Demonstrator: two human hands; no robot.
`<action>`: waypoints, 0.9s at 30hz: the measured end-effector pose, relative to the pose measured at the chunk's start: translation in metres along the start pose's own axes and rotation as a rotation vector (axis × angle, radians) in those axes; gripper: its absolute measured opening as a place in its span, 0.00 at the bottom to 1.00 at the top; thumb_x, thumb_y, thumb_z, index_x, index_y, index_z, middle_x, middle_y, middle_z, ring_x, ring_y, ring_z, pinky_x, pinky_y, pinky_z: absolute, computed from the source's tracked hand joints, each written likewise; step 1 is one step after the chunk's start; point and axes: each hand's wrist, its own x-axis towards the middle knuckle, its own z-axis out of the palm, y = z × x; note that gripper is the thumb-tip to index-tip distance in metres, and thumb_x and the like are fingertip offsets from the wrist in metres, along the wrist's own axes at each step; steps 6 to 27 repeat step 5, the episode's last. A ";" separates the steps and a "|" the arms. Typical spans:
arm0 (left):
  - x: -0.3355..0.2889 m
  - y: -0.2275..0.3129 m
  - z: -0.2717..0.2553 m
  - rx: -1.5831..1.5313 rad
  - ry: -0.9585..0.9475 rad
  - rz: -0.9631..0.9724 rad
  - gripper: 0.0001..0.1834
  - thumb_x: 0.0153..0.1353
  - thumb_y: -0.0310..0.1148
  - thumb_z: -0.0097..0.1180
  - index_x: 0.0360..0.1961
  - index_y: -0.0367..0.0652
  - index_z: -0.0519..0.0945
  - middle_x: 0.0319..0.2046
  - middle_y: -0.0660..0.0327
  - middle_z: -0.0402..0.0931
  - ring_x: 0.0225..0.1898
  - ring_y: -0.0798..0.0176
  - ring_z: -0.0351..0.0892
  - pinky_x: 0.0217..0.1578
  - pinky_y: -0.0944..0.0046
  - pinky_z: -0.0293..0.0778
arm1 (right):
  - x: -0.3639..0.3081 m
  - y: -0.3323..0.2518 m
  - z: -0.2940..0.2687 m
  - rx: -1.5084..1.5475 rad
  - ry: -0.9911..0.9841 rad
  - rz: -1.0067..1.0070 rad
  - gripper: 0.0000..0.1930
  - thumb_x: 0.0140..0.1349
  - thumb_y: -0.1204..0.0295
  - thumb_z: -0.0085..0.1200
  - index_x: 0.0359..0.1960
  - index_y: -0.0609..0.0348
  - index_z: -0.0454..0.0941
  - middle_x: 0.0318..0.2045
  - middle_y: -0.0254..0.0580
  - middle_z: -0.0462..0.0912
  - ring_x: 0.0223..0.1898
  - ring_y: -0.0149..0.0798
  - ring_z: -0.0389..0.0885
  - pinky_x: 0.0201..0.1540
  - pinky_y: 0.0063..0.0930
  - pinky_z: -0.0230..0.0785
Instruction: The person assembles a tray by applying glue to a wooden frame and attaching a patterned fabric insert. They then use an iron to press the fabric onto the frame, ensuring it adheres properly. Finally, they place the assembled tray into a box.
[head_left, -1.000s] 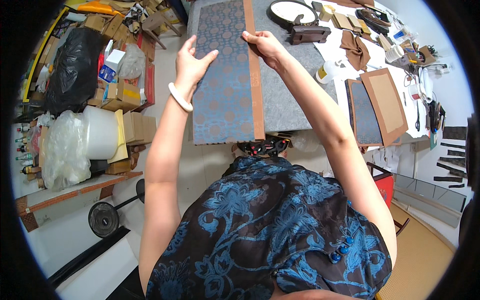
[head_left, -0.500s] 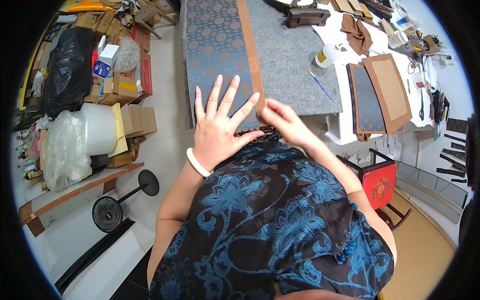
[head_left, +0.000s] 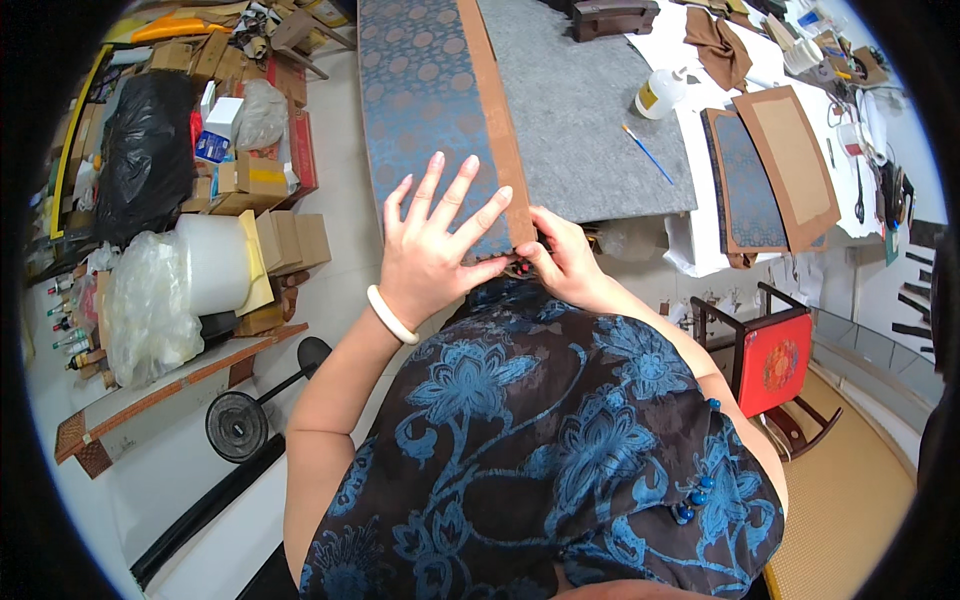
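A long panel (head_left: 420,100) covered in blue-grey cloth with a round brown pattern lies over the table's near edge. A brown border strip (head_left: 490,100) runs along its right side. My left hand (head_left: 430,240) rests palm down on the panel's near end, fingers spread, holding nothing. At the near right corner, my right hand (head_left: 568,262) grips the edge of the brown strip, its thumb on top and its fingers along the side. Whatever lies under those fingers is hidden.
A grey felt mat (head_left: 590,130) covers the table. On the right are a blue brush (head_left: 648,153), a clear bottle (head_left: 661,93), a brown cloth (head_left: 717,47) and brown-framed panels (head_left: 790,165). A red-seated stool (head_left: 777,363) stands below; boxes (head_left: 250,182) crowd the left.
My right hand has shifted slightly nearer to me along the strip, and its thumb now presses at the corner. My left hand stays spread on the panel. The view has shifted a little.
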 end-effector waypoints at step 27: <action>-0.016 -0.031 -0.023 -0.239 0.080 -0.122 0.51 0.45 0.65 0.73 0.71 0.60 0.75 0.73 0.53 0.67 0.75 0.43 0.62 0.70 0.38 0.56 | 0.015 0.017 -0.035 -0.049 -0.171 -0.048 0.32 0.63 0.66 0.69 0.66 0.62 0.68 0.57 0.51 0.83 0.60 0.48 0.83 0.62 0.39 0.74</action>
